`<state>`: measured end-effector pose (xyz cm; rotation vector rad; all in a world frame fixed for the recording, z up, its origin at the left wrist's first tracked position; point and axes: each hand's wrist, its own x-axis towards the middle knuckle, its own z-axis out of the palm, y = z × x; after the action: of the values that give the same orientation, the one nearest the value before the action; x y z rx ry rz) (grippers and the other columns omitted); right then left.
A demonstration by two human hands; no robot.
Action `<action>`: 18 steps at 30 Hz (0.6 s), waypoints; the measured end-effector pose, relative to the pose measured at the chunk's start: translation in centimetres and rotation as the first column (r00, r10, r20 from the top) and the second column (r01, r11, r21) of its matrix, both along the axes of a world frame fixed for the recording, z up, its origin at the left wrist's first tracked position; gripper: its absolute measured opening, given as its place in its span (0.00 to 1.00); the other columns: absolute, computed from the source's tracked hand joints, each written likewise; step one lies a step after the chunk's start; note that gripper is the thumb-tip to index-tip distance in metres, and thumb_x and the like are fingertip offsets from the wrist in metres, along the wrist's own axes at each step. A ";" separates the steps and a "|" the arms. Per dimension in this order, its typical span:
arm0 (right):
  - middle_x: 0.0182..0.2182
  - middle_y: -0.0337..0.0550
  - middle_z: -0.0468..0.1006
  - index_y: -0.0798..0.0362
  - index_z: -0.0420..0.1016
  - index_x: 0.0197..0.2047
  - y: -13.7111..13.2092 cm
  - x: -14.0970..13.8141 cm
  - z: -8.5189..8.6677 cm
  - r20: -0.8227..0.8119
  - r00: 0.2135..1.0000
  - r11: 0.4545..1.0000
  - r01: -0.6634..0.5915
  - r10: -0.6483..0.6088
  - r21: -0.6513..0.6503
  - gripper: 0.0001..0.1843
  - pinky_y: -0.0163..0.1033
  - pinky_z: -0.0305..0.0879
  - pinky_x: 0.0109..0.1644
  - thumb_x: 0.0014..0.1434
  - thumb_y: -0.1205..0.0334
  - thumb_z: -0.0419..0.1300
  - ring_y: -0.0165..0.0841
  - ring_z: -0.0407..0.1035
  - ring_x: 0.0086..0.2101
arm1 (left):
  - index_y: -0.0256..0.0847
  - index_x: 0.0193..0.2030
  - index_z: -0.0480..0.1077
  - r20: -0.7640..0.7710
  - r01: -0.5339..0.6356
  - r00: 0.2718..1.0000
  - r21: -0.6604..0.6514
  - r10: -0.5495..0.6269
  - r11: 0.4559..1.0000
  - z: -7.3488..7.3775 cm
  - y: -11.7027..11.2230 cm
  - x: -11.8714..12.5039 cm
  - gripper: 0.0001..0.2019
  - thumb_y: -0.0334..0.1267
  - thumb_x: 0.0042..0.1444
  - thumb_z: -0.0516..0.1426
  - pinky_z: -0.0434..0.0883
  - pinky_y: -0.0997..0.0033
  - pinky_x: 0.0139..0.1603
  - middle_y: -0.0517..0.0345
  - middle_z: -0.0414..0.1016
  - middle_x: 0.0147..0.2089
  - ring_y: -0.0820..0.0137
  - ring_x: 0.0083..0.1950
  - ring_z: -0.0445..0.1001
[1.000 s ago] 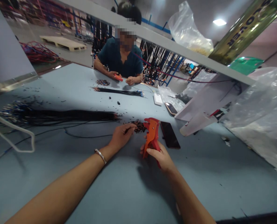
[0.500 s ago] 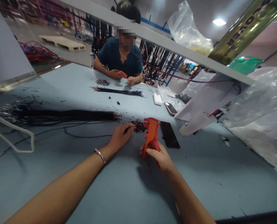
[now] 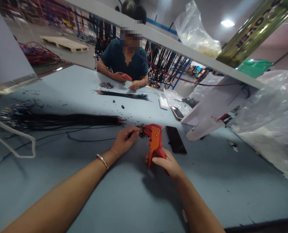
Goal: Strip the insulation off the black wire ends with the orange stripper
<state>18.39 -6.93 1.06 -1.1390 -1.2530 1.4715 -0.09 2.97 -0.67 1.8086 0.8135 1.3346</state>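
Orange-red pliers (image 3: pixel 155 138) in right hand's (image 3: pixel 171 164) grip, wire (image 3: pixel 92 140) in left hand's (image 3: pixel 124 139), open tabletop (image 3: pixel 126 200) toward near edge (image 3: pixel 267 223)

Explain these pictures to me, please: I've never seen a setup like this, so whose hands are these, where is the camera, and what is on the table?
There is no machine here, just a person's two bare hands, seen by a camera worn on that person's head, looking forward and down.

The right hand grips a red-and-orange tool by its handles. The left hand pinches a thin wire, its fingertips close to the tool's nose.

On the table lie a long black bundle, a pile of small scraps by the fingertips and a black phone beyond the right hand. Across the table sits another person, also holding a red tool.
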 end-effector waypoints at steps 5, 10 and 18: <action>0.33 0.46 0.77 0.56 0.68 0.51 0.0 0.1 -0.1 -0.079 0.997 1.000 -0.025 0.024 -0.017 0.26 0.42 0.69 0.34 0.49 0.58 0.64 0.37 0.73 0.31 | 0.37 0.41 0.74 -0.003 0.010 1.000 0.008 -0.010 1.000 -0.1 0.0 0.0 0.11 0.39 0.59 0.53 0.70 0.72 0.35 0.57 0.77 0.32 0.71 0.33 0.73; 0.33 0.46 0.77 0.55 0.68 0.52 0.1 0.2 -0.2 -0.125 0.992 0.999 -0.033 0.029 -0.025 0.25 0.42 0.69 0.35 0.49 0.60 0.64 0.37 0.73 0.31 | 0.38 0.41 0.74 -0.015 0.008 1.000 0.031 -0.008 0.999 -0.3 0.1 -0.1 0.11 0.38 0.60 0.52 0.71 0.73 0.35 0.57 0.77 0.32 0.71 0.33 0.74; 0.33 0.47 0.78 0.57 0.69 0.51 0.2 0.4 -0.4 -0.178 0.983 0.996 -0.062 0.050 -0.059 0.26 0.43 0.70 0.35 0.47 0.60 0.65 0.38 0.74 0.32 | 0.37 0.39 0.73 -0.058 -0.028 0.998 0.066 0.032 0.997 -0.4 0.1 -0.2 0.10 0.37 0.60 0.52 0.70 0.72 0.36 0.57 0.77 0.31 0.71 0.31 0.74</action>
<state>18.82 -6.78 0.63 -0.9975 -1.1298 1.6283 -0.26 3.06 -1.07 1.9014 0.8410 1.3464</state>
